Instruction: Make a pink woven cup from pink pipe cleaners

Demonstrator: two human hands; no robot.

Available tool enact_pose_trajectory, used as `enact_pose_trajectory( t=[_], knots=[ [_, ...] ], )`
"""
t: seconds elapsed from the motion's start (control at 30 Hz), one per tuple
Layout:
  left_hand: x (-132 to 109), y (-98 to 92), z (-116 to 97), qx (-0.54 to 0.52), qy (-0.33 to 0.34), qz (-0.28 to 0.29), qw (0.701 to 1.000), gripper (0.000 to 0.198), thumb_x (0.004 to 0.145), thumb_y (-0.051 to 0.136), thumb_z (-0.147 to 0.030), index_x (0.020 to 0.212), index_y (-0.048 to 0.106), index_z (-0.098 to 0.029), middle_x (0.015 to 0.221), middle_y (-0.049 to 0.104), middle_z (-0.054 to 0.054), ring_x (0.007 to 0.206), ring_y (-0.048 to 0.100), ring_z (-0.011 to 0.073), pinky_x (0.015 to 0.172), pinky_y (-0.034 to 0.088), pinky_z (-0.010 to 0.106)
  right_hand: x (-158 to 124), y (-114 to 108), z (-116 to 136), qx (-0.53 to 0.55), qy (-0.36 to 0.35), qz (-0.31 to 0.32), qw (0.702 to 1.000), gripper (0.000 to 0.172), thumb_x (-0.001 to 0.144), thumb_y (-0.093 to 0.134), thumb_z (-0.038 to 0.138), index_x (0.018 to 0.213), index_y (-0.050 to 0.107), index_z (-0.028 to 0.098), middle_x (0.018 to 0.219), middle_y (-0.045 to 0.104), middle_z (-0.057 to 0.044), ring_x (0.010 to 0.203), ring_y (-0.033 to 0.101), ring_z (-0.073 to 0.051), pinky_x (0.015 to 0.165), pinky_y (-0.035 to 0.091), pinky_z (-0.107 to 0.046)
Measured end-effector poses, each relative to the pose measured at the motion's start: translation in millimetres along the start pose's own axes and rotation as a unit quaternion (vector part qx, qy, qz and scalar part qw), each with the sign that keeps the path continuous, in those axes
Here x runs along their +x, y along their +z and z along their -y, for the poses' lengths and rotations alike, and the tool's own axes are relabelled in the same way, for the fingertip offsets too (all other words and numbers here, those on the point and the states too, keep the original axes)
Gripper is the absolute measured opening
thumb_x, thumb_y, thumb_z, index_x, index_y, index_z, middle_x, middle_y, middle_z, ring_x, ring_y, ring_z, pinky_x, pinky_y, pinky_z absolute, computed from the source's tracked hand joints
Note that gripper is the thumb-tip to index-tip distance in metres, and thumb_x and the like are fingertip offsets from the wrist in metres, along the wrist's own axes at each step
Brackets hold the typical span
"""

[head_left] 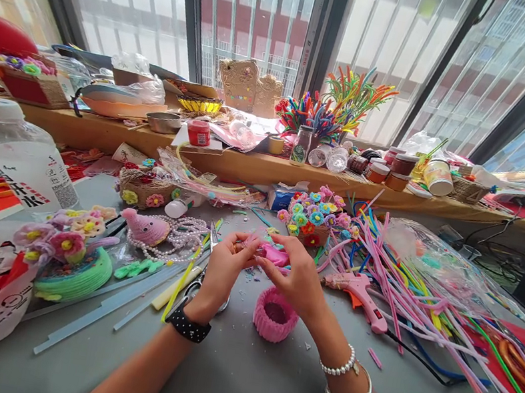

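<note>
Above the middle of the grey table, my left hand is closed, its fingertips pinching a small pink fuzzy piece. My right hand meets it from the right, thumb and fingers curled around the same piece. The fingers hide part of it, so its exact shape is unclear. Just below my hands stands a round pink fuzzy cup with a dark inside. Scissors lie partly hidden under my left hand. To the right of my right hand rests a pink glue gun.
Pink and coloured pipe cleaners spread over the right side. Translucent glue sticks, a pearl string and a pink plush figure lie left. A flower basket stands behind my hands, a plastic bottle far left.
</note>
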State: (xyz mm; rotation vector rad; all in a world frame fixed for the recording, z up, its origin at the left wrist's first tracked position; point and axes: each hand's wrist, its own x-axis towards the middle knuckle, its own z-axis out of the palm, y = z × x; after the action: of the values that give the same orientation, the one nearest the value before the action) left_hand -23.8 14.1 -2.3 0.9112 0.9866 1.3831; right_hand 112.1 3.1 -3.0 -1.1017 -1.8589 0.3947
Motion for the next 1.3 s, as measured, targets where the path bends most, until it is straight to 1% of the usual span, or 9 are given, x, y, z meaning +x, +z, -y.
enact_pose_trajectory(
  t=[0.13, 0.43, 0.67, 0.87, 0.93, 1.03, 1.1, 1.2, 1.3],
  knots=[
    [0, -0.3, 2, -0.028, -0.028, 0.013, 0.999, 0.031, 0.054, 0.075, -0.028, 0.077, 0.059, -0.012, 0.068, 0.064, -0.001, 0.061, 0.060, 0.0094, 0.063, 0.050, 0.023, -1, 4, 2, -0.050, 0.001, -0.039, 0.998, 0.023, 0.084, 0.048, 0.032, 0.091, 0.064, 0.019, 0.083, 0.063, -0.008, 0.078, 0.059, -0.020, 0.072, 0.046, -0.032],
    [2, 0.7, 1, -0.072, -0.059, -0.009, 0.996, 0.026, 0.056, 0.074, -0.023, 0.075, 0.061, -0.012, 0.069, 0.064, 0.000, 0.061, 0.059, 0.0077, 0.064, 0.050, 0.021, 1, 2, 1, 0.058, 0.077, -0.145, 0.985, 0.019, 0.080, 0.053, 0.033, 0.085, 0.065, 0.019, 0.083, 0.067, -0.006, 0.078, 0.060, -0.018, 0.071, 0.045, -0.029],
    [-2, 1.0, 1, -0.010, -0.006, 0.030, 0.999, 0.028, 0.061, 0.072, -0.029, 0.077, 0.056, -0.013, 0.066, 0.064, -0.002, 0.061, 0.060, 0.0088, 0.065, 0.051, 0.023, 2, -2, 4, 0.021, 0.066, -0.072, 0.995, 0.028, 0.072, 0.062, 0.041, 0.086, 0.061, 0.017, 0.078, 0.065, -0.004, 0.068, 0.058, -0.016, 0.063, 0.043, -0.025],
    [-3, 1.4, -2, 0.002, -0.021, 0.037, 0.999, 0.030, 0.058, 0.073, -0.030, 0.077, 0.058, -0.012, 0.069, 0.066, 0.001, 0.064, 0.061, 0.0107, 0.064, 0.050, 0.023, 1, 0, 1, -0.019, 0.045, -0.078, 0.996, 0.020, 0.077, 0.056, 0.035, 0.076, 0.064, 0.016, 0.072, 0.065, -0.003, 0.065, 0.057, -0.014, 0.061, 0.042, -0.023],
    [1, -2.9, -5, -0.005, -0.027, 0.013, 1.000, 0.030, 0.056, 0.074, -0.029, 0.075, 0.059, -0.011, 0.068, 0.066, 0.002, 0.062, 0.061, 0.0106, 0.061, 0.050, 0.022, 2, -6, -4, -0.025, 0.044, -0.130, 0.990, 0.020, 0.078, 0.055, 0.033, 0.075, 0.065, 0.016, 0.070, 0.065, -0.003, 0.063, 0.057, -0.014, 0.061, 0.042, -0.023],
    [8, -10.9, -10, -0.030, 0.003, -0.064, 0.998, 0.029, 0.052, 0.075, -0.025, 0.072, 0.058, -0.012, 0.065, 0.064, -0.001, 0.058, 0.060, 0.0089, 0.060, 0.050, 0.021, 5, -22, -15, -0.038, 0.109, -0.279, 0.953, 0.026, 0.076, 0.055, 0.038, 0.076, 0.065, 0.014, 0.065, 0.063, -0.003, 0.058, 0.054, -0.014, 0.058, 0.041, -0.024],
    [10, -12.8, -10, -0.019, 0.010, -0.066, 0.998, 0.029, 0.053, 0.074, -0.025, 0.074, 0.057, -0.013, 0.064, 0.064, -0.001, 0.057, 0.059, 0.0088, 0.057, 0.049, 0.021, 7, -31, -20, -0.021, 0.135, -0.329, 0.934, 0.030, 0.075, 0.056, 0.042, 0.082, 0.065, 0.014, 0.070, 0.064, -0.004, 0.059, 0.054, -0.014, 0.056, 0.042, -0.025],
    [7, -8.9, -8, 0.022, 0.005, -0.028, 0.999, 0.031, 0.057, 0.072, -0.029, 0.080, 0.058, -0.013, 0.065, 0.064, -0.001, 0.061, 0.061, 0.0107, 0.057, 0.049, 0.020, 8, -32, -21, 0.049, 0.114, -0.263, 0.957, 0.030, 0.076, 0.055, 0.038, 0.097, 0.064, 0.018, 0.086, 0.065, -0.004, 0.054, 0.053, -0.011, 0.053, 0.043, -0.023],
    [2, -3.6, -5, 0.061, 0.011, -0.002, 0.998, 0.033, 0.060, 0.070, -0.033, 0.084, 0.059, -0.013, 0.068, 0.065, 0.001, 0.067, 0.062, 0.0125, 0.060, 0.049, 0.021, 8, -24, -18, 0.129, 0.106, -0.163, 0.972, 0.027, 0.076, 0.054, 0.035, 0.096, 0.064, 0.019, 0.080, 0.065, -0.002, 0.047, 0.050, -0.008, 0.046, 0.041, -0.021]
  ],
)
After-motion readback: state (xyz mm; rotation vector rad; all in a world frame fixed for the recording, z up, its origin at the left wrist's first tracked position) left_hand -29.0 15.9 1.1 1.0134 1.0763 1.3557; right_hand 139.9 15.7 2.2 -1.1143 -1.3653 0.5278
